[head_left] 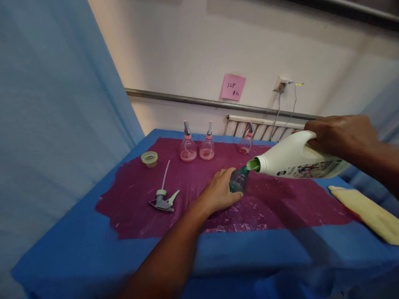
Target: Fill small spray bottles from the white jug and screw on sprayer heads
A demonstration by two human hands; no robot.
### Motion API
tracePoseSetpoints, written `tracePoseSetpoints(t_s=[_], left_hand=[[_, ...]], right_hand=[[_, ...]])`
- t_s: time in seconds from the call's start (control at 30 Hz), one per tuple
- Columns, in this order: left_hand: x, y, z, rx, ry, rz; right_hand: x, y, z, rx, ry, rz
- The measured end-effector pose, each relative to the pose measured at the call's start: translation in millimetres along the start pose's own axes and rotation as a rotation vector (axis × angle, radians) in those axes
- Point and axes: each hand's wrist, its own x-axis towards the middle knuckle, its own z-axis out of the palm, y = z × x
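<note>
**Jug (288,160) tipped at bottle (239,180)**

The jug is gripped at its handle by the right hand (343,133), its green spout (254,165) held at the bottle's mouth; the bottle is clasped by the left hand (222,187) amid the maroon sheet (134,195).

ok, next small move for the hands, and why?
Probably have the right hand nudge the jug so its spout sits squarely over the mouth of the bottle: the jug is tipped, the left hand holds the bottle, and specks resembling drops dot the purple sheet.
</note>
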Motion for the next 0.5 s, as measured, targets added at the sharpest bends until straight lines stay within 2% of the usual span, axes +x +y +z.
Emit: tracePoseSetpoints(t_s=[0.17, 0.5], left_hand=[[-0.1, -0.4, 0.9, -0.003, 0.011, 0.001], [-0.4, -0.6, 0.5, 0.000, -0.009, 0.010]], right_hand=[[0.3, -0.3, 1.7, 0.022, 0.048, 0.010], [0.8, 0.8, -1.2, 0.017, 0.019, 0.001]])
